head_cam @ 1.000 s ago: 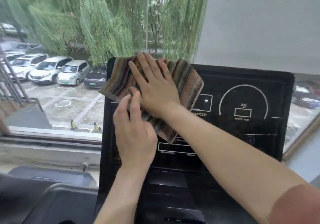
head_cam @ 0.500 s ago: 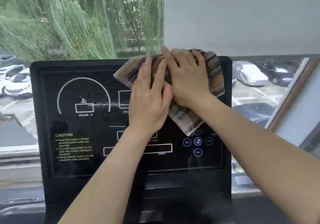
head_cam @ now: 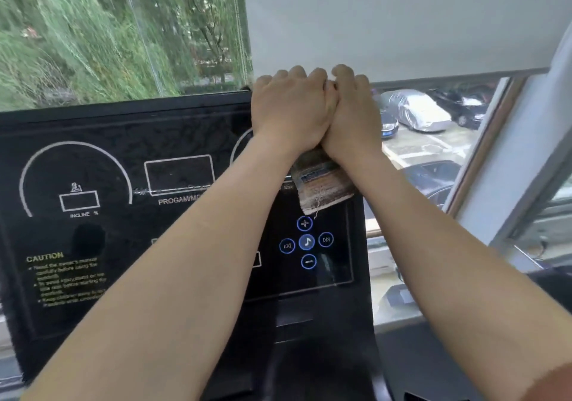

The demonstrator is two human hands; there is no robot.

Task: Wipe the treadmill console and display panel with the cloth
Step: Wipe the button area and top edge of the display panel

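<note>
The black treadmill console fills the left and middle of the head view, with white dial outlines, a yellow caution text and blue music buttons. My left hand and my right hand lie side by side at the console's top right corner, fingers curled over its upper edge. Both press on the striped brown cloth, most of which is hidden under them; one folded end hangs below my right wrist, above the buttons.
A window behind the console shows green trees at left and parked cars at right. A white roller blind hangs above the hands. A window frame slants down at the right.
Both hands slid with the cloth to the right and up, from the display's upper middle to the top right corner. The fingers curled over the upper edge and now cover most of the cloth.
</note>
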